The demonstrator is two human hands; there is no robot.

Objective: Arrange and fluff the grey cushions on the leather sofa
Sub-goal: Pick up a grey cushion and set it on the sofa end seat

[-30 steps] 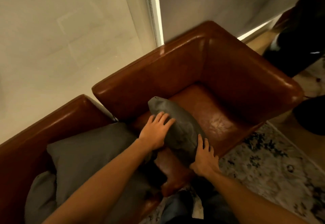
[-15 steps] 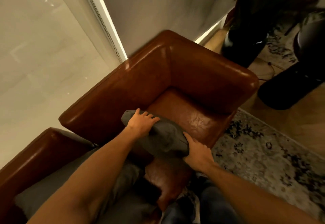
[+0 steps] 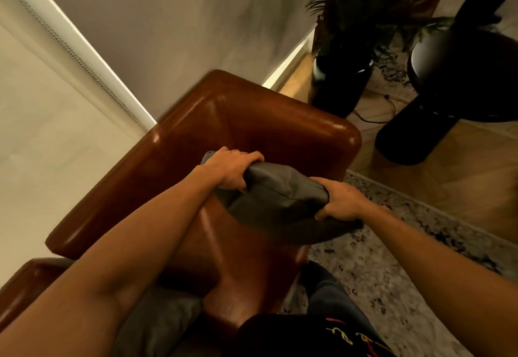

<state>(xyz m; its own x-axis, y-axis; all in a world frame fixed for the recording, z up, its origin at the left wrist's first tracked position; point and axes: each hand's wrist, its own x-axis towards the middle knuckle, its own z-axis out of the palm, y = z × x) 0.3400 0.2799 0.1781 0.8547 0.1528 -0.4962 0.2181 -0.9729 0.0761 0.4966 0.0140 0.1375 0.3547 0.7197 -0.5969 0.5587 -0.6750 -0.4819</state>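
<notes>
A grey cushion [image 3: 280, 202] is held up over the seat of the brown leather sofa [image 3: 196, 143], near its right arm. My left hand [image 3: 232, 169] grips the cushion's far left edge, fingers curled over it. On the near right edge my right hand [image 3: 339, 199] is clenched, bunching the fabric. A second grey cushion [image 3: 157, 326] lies low on the seat section at the bottom left, partly hidden under my left forearm.
A light wall and a roller blind with a bead chain [image 3: 78, 59] rise behind the sofa. A potted plant in a black pot [image 3: 342, 76] and a black round stand [image 3: 414, 129] are on the wood floor to the right. A patterned rug [image 3: 392, 258] lies in front.
Both hands have closed on the cushion's edges and lifted it off the seat toward the right arm. The view has swung right, bringing the plant into sight.
</notes>
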